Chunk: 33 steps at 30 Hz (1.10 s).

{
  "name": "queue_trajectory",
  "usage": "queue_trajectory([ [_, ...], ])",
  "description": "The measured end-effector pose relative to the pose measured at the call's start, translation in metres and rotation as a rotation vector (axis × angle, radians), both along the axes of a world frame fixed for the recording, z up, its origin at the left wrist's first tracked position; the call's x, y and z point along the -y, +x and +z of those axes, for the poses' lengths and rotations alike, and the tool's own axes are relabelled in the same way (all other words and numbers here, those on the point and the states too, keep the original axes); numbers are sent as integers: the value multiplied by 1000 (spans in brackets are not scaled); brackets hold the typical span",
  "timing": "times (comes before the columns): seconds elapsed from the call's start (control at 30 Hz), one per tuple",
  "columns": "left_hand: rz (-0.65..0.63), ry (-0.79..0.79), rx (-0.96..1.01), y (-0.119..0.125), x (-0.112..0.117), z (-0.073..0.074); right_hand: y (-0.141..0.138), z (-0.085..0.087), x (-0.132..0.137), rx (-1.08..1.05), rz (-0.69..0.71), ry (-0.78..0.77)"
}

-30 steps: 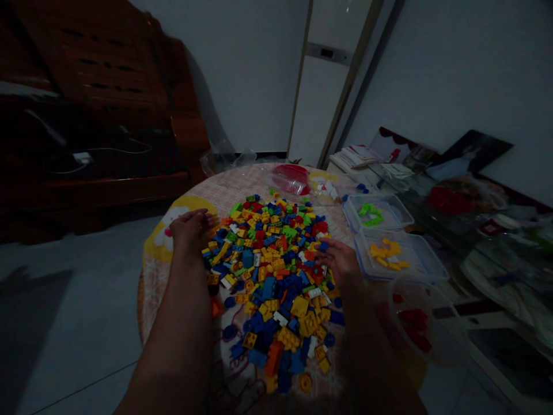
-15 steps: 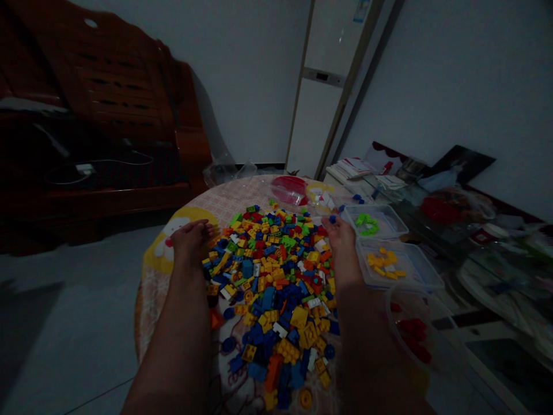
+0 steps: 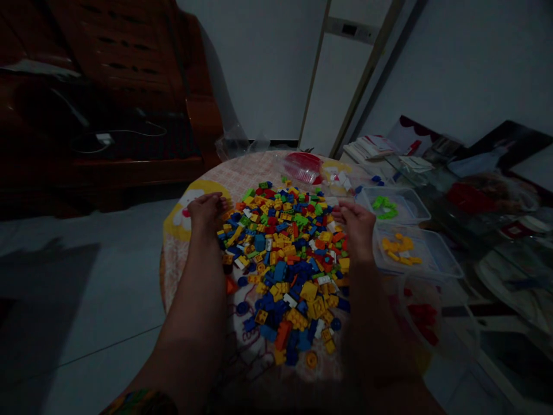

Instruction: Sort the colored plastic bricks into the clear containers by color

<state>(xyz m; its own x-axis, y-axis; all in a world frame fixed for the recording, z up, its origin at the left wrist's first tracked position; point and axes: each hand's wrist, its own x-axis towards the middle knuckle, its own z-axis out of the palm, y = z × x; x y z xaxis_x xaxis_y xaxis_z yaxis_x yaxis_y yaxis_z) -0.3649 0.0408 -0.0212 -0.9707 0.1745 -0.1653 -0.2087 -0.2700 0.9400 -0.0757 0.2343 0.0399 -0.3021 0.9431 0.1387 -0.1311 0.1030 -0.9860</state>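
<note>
A wide heap of toy building bricks (image 3: pixel 280 248) in yellow, blue, red, green, orange and white covers the middle of a round table. At the heap's left edge is my left hand (image 3: pixel 207 210), its fingers loosely bent and apart, with nothing visible in them. My right hand (image 3: pixel 356 225) is at the right edge of the heap, fingers stretched toward the bricks and no piece showing between them. Beside it stand a clear box with light green pieces (image 3: pixel 384 207) and another with yellow pieces (image 3: pixel 400 249). Red pieces (image 3: pixel 423 323) lie in a round clear tub (image 3: pixel 460 328) near my right forearm.
The patterned tablecloth (image 3: pixel 254 167) carries a red-and-clear package (image 3: pixel 302 167), white pieces (image 3: pixel 343 180) and blue pieces (image 3: pixel 377 180) toward the back. A cluttered glass table (image 3: pixel 436 190) adjoins on the right. A wooden bench (image 3: pixel 129 167) stands to the left.
The view has tipped downward and shifted left. My right hand has turned its fingers inward over the heap's edge; the blue piece at its fingertips no longer shows. My left hand stays beside the heap.
</note>
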Motion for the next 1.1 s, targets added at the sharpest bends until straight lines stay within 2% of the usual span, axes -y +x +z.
queue_trajectory([
  [0.17,3,-9,-13,2,1,-1,32,-3,42,405,394,122],
  [0.27,1,0,-23,3,1,-1,46,-10,62,601,611,309],
  [0.33,5,-10,-22,3,1,-2,50,-14,71,706,693,439],
  [0.4,10,-21,-23,2,0,-2,50,-17,73,782,662,516],
  [0.47,11,-24,-27,1,0,-3,50,-19,71,795,551,516],
  [0.57,1,-23,-35,0,0,-4,51,-21,64,724,388,473],
  [0.63,-6,-19,-40,0,0,-3,53,-24,61,665,340,497],
  [0.73,-9,-2,-37,0,-1,-3,58,-28,62,648,389,607],
  [0.87,-6,7,-22,0,-1,-2,61,-29,69,877,517,739],
  [1.0,5,3,-16,0,-1,-1,58,-30,76,1121,490,827],
  [1.1,5,-8,-21,1,-1,0,56,-31,76,1096,478,803],
])
